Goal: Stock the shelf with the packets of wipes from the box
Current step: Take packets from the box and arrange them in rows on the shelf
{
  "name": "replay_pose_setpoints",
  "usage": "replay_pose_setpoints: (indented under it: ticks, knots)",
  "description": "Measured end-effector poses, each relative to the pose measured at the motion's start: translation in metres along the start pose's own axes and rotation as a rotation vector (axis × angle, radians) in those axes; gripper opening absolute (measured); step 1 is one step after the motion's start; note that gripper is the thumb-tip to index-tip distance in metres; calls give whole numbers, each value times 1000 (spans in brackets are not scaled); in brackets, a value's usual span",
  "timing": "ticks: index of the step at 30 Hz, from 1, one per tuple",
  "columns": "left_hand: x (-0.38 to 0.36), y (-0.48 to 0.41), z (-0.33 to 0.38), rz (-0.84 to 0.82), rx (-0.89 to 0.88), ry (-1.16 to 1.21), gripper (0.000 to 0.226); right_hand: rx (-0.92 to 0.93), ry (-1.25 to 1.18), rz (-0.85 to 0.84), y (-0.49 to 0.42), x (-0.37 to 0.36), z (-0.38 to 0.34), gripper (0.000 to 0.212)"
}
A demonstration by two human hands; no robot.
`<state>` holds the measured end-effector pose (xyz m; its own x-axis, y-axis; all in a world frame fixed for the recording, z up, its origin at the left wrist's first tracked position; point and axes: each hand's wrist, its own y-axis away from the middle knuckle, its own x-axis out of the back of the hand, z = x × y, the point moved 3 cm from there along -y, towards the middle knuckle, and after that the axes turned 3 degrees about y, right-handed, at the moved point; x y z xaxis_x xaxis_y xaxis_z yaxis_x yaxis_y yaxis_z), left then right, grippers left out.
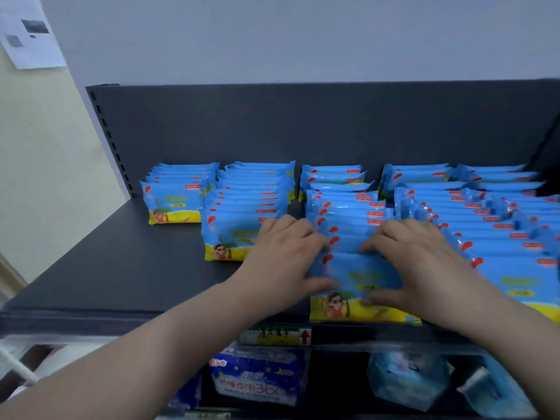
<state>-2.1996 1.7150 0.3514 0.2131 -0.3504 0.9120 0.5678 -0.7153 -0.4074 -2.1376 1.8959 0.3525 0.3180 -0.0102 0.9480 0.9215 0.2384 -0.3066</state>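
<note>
Several rows of blue-and-yellow wipe packets stand upright on the dark shelf [91,268]. The front packet [357,286] of the middle row stands at the shelf's front edge. My left hand [285,256] grips its left side, fingers over the top and thumb on the front face. My right hand [418,262] grips its right side the same way. A shorter row [242,213] stands left of it, and another short row [175,198] at the far left. Longer rows [500,237] fill the right side. The box is not in view.
The shelf's dark back panel [303,125] rises behind the rows. Bare shelf surface lies at the front left. Below the shelf edge, a price label [275,336] and other blue packaged goods [257,377] sit on a lower shelf. A paper sheet [27,31] hangs on the left wall.
</note>
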Motion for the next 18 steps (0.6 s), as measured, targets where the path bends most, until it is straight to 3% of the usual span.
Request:
replay_pose_setpoints:
  ticks: [7,12,15,18]
  knots:
    - [0,-13,9,131,-8,53,43,-44,28,160,1,3,1,56]
    - [-4,-25,5,-56,99,61,69,-67,24,137,8,-1,11,53]
    - [-6,-34,4,-153,142,86,63,-84,3,112,2,0,16,55]
    - [-3,-36,4,-167,76,78,53,-138,-12,94,0,-1,16,68]
